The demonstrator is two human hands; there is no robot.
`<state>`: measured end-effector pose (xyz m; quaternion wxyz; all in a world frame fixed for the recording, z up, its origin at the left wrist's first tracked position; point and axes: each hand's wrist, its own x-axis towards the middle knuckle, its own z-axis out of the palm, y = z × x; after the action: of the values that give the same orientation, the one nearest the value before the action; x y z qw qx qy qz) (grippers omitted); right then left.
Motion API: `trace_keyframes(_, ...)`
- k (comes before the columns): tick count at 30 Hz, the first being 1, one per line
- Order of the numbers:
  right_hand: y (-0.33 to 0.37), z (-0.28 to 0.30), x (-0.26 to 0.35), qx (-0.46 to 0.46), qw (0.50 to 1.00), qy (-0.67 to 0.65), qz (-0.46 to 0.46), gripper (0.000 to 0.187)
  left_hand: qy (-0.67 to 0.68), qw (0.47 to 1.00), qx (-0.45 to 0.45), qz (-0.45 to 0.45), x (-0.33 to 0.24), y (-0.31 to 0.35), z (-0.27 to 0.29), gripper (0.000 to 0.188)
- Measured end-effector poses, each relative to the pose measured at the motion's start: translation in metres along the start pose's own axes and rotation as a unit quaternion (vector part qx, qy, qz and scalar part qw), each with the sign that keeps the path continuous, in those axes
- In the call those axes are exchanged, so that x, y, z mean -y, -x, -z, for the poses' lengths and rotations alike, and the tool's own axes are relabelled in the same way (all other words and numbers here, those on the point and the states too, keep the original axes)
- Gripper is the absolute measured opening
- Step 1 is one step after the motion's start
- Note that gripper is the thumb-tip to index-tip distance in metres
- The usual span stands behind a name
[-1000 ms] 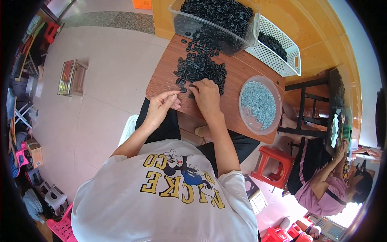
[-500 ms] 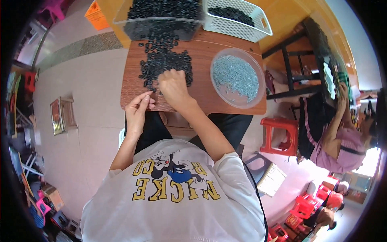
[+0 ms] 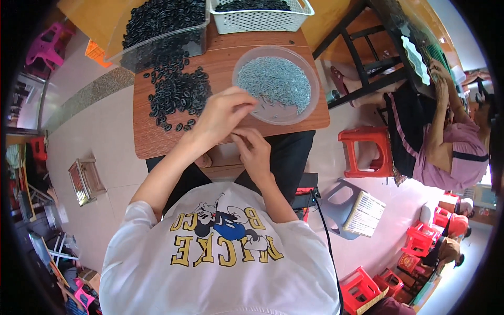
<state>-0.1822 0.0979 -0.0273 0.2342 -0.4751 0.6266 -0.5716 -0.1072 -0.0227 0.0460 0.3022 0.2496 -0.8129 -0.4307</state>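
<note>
My left hand (image 3: pixel 227 112) is at the near left rim of a round clear plastic bowl (image 3: pixel 314 97), its fingers bent and pressed together. Whatever it may hold is too small or hidden. Inside the bowl lie many small silvery screws (image 3: pixel 275 81). Closer to me, at the table's front edge, my right hand (image 3: pixel 255 149) has thumb and fingers drawn together in a pinch; I cannot make out what is in them. A loose heap of small black oval ring-like pieces (image 3: pixel 178 92) covers the tabletop left of my left hand.
A clear plastic bin (image 3: pixel 173 46) of the same black pieces stands at the far left of the wooden table (image 3: pixel 223 48). Beside it is a white perforated basket (image 3: pixel 257 23) with more black pieces. A red stool (image 3: pixel 367 152) and a seated person (image 3: pixel 441 136) are to the right.
My left hand has gone right, from beside the black pieces to the bowl. My right hand has left the heap and come nearer to the table's front edge. The view has shifted.
</note>
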Motion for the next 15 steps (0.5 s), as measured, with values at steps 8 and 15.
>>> trace_keyframes(8,0.049,0.047,-0.021,-0.089,0.988,-0.027,-0.127,0.013,-0.153,0.962,0.167,-0.153,0.045,-0.059,-0.083,0.008)
trace_keyframes(15,0.044,0.063,-0.020,-0.123,0.983,-0.073,-0.118,0.013,-0.192,0.952,0.186,-0.147,0.050,-0.066,-0.095,0.006)
